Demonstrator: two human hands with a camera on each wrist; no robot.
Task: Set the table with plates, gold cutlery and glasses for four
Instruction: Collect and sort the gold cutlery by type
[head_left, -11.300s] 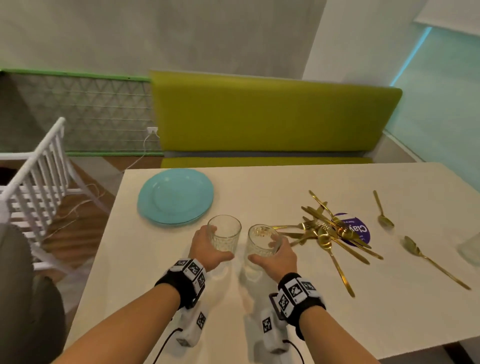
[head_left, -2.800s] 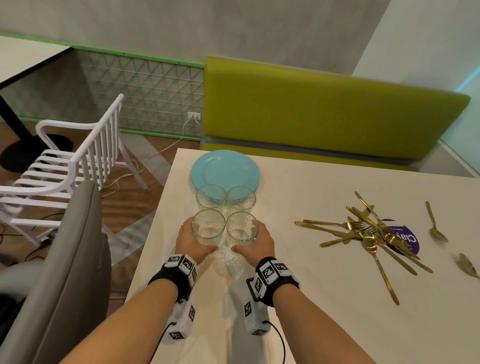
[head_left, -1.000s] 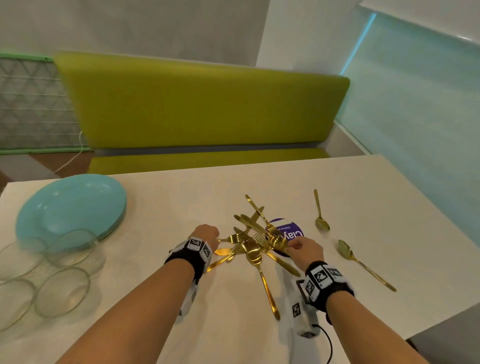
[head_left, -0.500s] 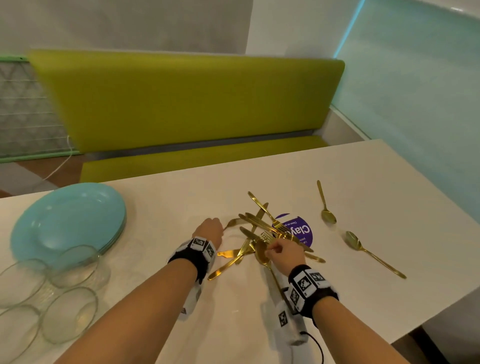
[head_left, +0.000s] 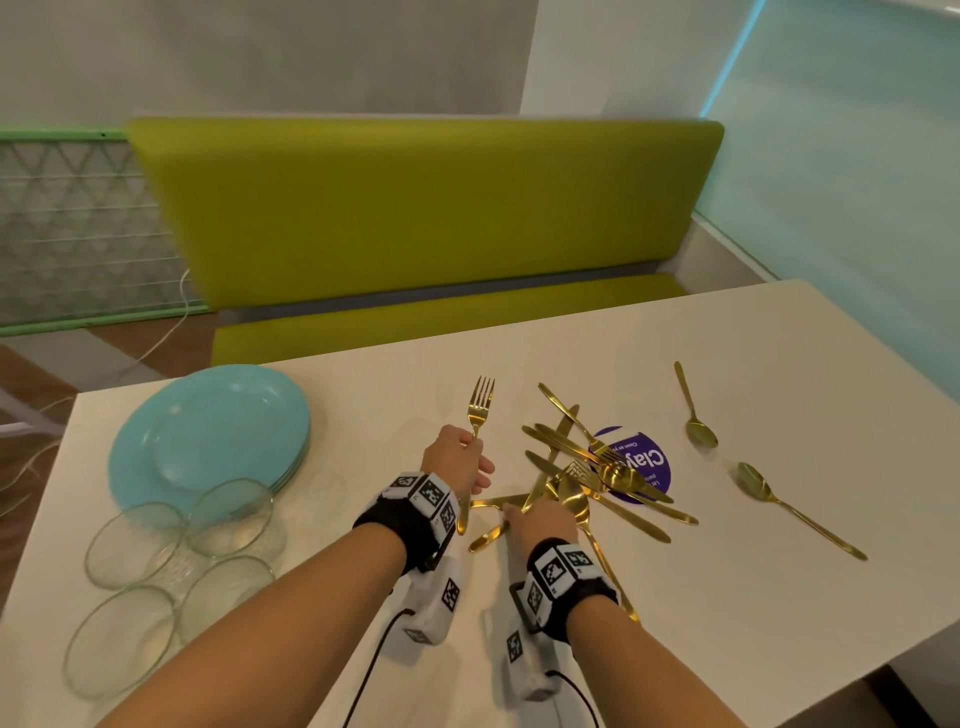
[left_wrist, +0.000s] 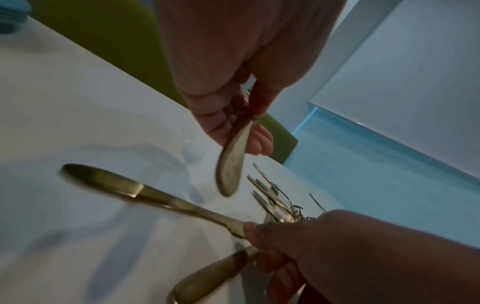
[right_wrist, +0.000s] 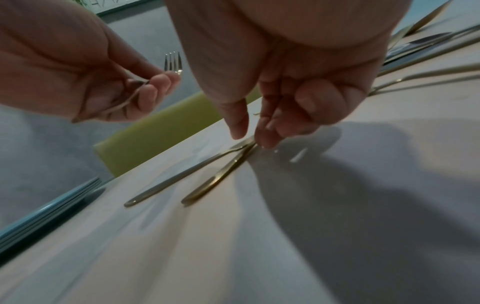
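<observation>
My left hand (head_left: 470, 452) grips the handle of a gold fork (head_left: 480, 402) and holds it upright above the table, tines up. In the left wrist view its handle (left_wrist: 231, 164) hangs below my fingers. Just right of it, my right hand (head_left: 511, 519) pinches two gold cutlery handles (right_wrist: 223, 170) lying at the near left edge of the tangled gold cutlery pile (head_left: 597, 467). A stack of teal plates (head_left: 208, 436) sits at the table's left end, with several clear glasses (head_left: 176, 561) grouped in front of it.
Two gold spoons (head_left: 696, 421) (head_left: 795, 512) lie apart to the right of the pile. A purple round sticker (head_left: 649, 467) shows under the pile. A green bench (head_left: 415, 218) runs along the white table's (head_left: 727, 597) far side.
My left hand has lifted one fork out of the pile and stood it upright. My right hand has shifted left onto two handles at the pile's near edge.
</observation>
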